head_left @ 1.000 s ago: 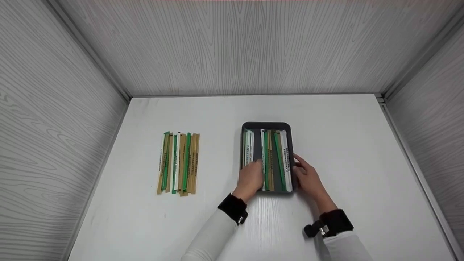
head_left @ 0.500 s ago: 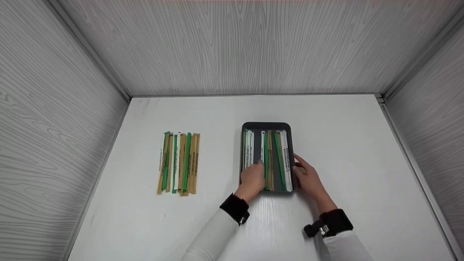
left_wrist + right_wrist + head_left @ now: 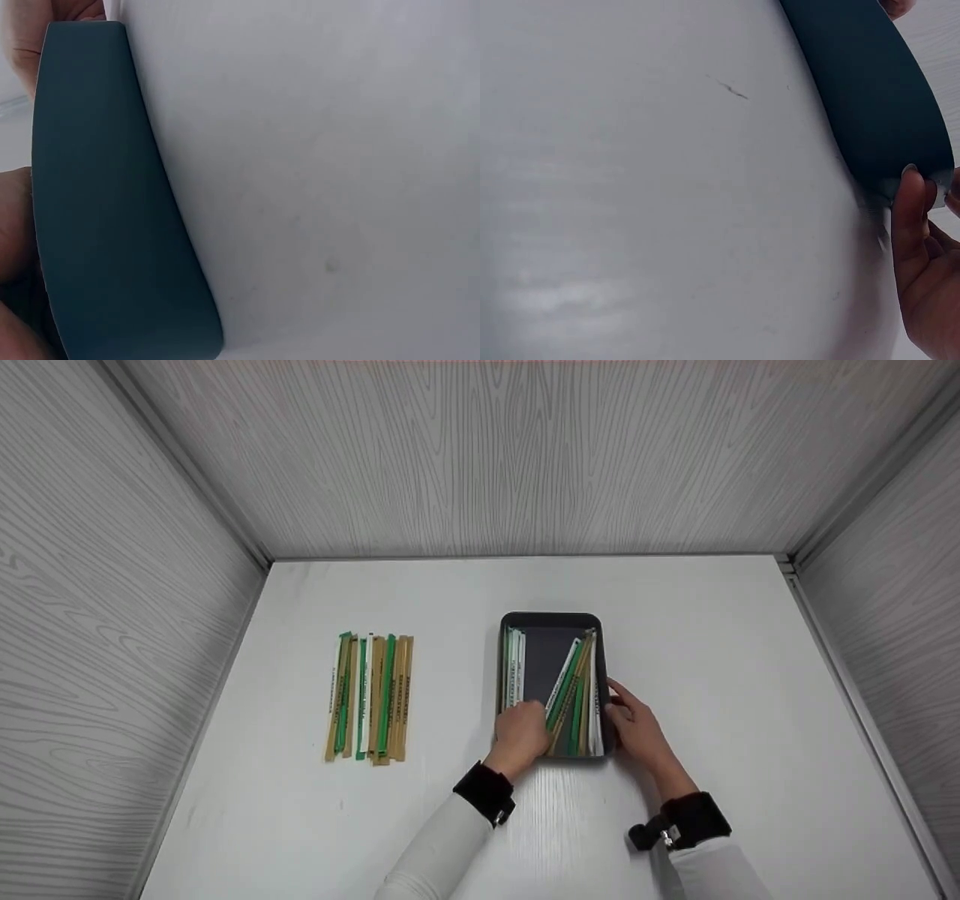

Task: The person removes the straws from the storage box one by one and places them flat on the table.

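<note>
One dark tray, its near corner gripped by the right hand; slim printed stick packets, presumably light, slippery, best pinched mid-length; left hand inside, grip hidden.

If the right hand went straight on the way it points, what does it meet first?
The right hand would meet the right wall of the dark tray; it appears to touch that wall now, though exact contact is hard to judge.
</note>
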A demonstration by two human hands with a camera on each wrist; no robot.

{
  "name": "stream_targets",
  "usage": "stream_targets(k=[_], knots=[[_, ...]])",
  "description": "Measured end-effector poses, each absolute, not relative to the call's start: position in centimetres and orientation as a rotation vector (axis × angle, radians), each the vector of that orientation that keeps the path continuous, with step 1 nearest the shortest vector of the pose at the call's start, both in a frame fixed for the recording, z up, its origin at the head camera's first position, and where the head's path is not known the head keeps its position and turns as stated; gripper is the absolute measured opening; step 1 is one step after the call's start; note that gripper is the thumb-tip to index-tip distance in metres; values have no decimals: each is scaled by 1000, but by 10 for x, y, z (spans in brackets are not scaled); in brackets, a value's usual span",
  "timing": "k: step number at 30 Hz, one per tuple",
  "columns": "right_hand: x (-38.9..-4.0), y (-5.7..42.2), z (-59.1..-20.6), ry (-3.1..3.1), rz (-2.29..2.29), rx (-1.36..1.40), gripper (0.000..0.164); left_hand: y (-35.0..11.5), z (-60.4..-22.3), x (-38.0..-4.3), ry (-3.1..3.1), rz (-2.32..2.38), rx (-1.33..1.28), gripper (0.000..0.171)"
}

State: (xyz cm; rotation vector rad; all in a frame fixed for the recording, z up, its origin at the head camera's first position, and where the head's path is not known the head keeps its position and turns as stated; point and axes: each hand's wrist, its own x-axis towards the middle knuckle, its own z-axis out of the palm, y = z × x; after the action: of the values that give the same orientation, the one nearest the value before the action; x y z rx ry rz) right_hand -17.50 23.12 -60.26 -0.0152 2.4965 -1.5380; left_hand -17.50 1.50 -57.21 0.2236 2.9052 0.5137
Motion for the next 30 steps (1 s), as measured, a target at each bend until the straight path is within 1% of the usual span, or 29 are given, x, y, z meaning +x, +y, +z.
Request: stream_targets(k=[2,4,10,11,14,17,23,30], knots=[[-175,231,-603,2497,-1536,-15,50,13,-571,-175,2898,547,232,33],[-175,231,-603,2498,-1534,-20,50,11,-569,-175,2894,582,231,31],[-174,231,-602,2490,-1541,-26,50,-3,-555,-173,2883,705,263,10],[-174,231,-601,2486,-1542,-24,50,-7,-551,-173,2885,735,266,11],[-175,232,-602,2464,-1551,-17,50,-20,-541,-172,2893,831,233,28],[-175,231,-601,2445,-1566,-13,51,-39,-535,-174,2914,919,148,39],[-175,231,-601,2430,-1563,10,51,-92,-534,-181,2976,941,-73,43],[-175,232,-602,2439,-1573,7,51,-147,-540,-180,3011,936,-253,41]])
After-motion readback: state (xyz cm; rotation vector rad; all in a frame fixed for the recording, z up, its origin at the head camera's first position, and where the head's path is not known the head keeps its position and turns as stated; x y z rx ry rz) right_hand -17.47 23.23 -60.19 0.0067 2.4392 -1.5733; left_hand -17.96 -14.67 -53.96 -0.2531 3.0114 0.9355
